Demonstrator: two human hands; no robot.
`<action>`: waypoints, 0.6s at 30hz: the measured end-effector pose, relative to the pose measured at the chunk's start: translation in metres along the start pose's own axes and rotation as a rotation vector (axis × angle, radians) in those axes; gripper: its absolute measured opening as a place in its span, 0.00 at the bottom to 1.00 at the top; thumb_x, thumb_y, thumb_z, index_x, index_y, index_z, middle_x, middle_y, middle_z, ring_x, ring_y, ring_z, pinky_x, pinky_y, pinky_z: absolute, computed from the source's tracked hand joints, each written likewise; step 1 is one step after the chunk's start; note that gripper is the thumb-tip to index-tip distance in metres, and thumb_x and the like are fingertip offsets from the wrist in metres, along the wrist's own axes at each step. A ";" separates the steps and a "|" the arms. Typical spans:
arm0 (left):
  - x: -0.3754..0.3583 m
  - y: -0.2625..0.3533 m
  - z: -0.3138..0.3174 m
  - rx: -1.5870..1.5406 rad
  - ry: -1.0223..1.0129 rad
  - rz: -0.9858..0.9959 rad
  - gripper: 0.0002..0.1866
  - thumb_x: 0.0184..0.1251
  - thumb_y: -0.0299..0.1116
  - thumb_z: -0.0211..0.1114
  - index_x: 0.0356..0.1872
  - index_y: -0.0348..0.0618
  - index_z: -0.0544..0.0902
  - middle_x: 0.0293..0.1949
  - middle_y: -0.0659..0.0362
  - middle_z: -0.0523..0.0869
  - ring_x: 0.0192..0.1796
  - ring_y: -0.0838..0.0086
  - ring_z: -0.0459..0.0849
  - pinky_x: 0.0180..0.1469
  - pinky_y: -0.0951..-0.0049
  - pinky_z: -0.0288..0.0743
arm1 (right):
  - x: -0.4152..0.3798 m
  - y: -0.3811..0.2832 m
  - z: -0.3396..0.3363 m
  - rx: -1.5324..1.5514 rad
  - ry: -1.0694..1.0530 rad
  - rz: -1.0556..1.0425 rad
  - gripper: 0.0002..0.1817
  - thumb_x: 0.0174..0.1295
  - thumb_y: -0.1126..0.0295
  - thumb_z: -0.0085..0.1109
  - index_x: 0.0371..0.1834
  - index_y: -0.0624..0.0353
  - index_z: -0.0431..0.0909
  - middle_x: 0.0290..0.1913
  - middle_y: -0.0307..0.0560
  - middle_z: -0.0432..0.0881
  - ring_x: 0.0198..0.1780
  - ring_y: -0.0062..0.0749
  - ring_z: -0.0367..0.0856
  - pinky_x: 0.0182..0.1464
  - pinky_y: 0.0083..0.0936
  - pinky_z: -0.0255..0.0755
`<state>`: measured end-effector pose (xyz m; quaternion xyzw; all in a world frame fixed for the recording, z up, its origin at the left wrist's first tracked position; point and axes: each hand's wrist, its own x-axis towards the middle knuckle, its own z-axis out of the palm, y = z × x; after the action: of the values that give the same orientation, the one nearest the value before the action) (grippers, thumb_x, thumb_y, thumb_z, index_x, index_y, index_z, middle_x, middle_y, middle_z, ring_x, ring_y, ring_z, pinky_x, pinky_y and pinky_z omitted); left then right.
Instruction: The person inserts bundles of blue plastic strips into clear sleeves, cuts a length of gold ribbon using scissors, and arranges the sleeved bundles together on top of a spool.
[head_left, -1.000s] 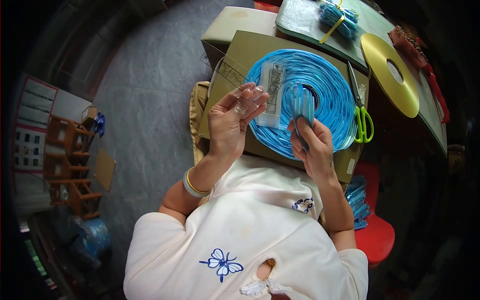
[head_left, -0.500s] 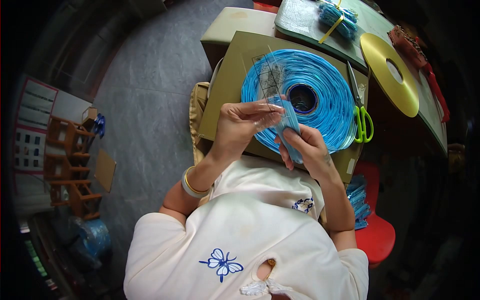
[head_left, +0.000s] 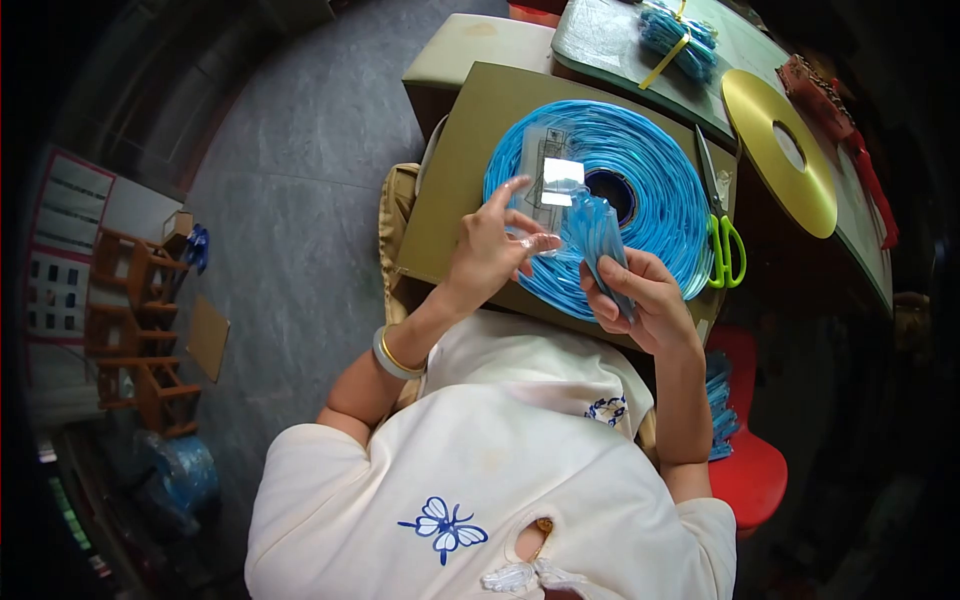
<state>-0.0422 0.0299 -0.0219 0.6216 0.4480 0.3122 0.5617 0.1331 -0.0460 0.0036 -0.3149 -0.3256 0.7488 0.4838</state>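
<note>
My right hand (head_left: 640, 290) is closed round a bundle of folded blue plastic film (head_left: 600, 235), its looped end pointing up and away from me. Left of it, my left hand (head_left: 497, 240) has its index finger raised, while the thumb and other fingers are at the lower edge of a clear plastic bag (head_left: 540, 195) with dark print. Light glares off the bag beside the bundle's top. Under both lies a big coil of blue plastic film (head_left: 660, 160) wound on a dark core, partly hidden by the bag and bundle.
The coil rests on a brown board (head_left: 480, 110). Green-handled scissors (head_left: 727, 245) lie at its right edge. On the table beyond are a gold tape roll (head_left: 770, 110) and a tied blue bundle (head_left: 680, 40). A red chair (head_left: 750, 470) holds more blue bundles (head_left: 720, 405).
My hands have drawn apart slightly. The blue bundle has shifted right and its top fans out more. My left index finger has lifted, and the clear bag now catches a bright glare.
</note>
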 end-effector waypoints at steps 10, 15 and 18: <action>0.001 -0.002 -0.008 0.351 0.096 0.334 0.28 0.47 0.23 0.70 0.53 0.39 0.73 0.35 0.55 0.84 0.29 0.78 0.82 0.30 0.82 0.77 | 0.002 0.000 -0.002 0.000 -0.010 0.030 0.13 0.64 0.66 0.50 0.35 0.69 0.73 0.17 0.43 0.71 0.12 0.15 0.61 0.12 0.07 0.52; -0.006 0.018 -0.010 -0.451 -0.017 0.342 0.27 0.48 0.22 0.68 0.54 0.41 0.74 0.37 0.55 0.84 0.32 0.77 0.82 0.35 0.80 0.78 | 0.001 0.001 -0.006 -0.001 -0.039 0.069 0.13 0.64 0.66 0.50 0.35 0.69 0.73 0.17 0.43 0.72 0.13 0.15 0.63 0.12 0.07 0.53; -0.008 0.023 -0.012 -0.484 -0.066 0.399 0.27 0.48 0.22 0.69 0.54 0.41 0.74 0.37 0.55 0.84 0.35 0.76 0.82 0.37 0.82 0.78 | 0.000 0.000 0.000 -0.046 -0.028 0.097 0.13 0.64 0.66 0.50 0.35 0.69 0.73 0.17 0.43 0.72 0.13 0.16 0.64 0.12 0.07 0.53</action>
<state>-0.0509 0.0282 0.0040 0.5552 0.2112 0.4936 0.6352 0.1329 -0.0457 0.0032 -0.3308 -0.3337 0.7680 0.4352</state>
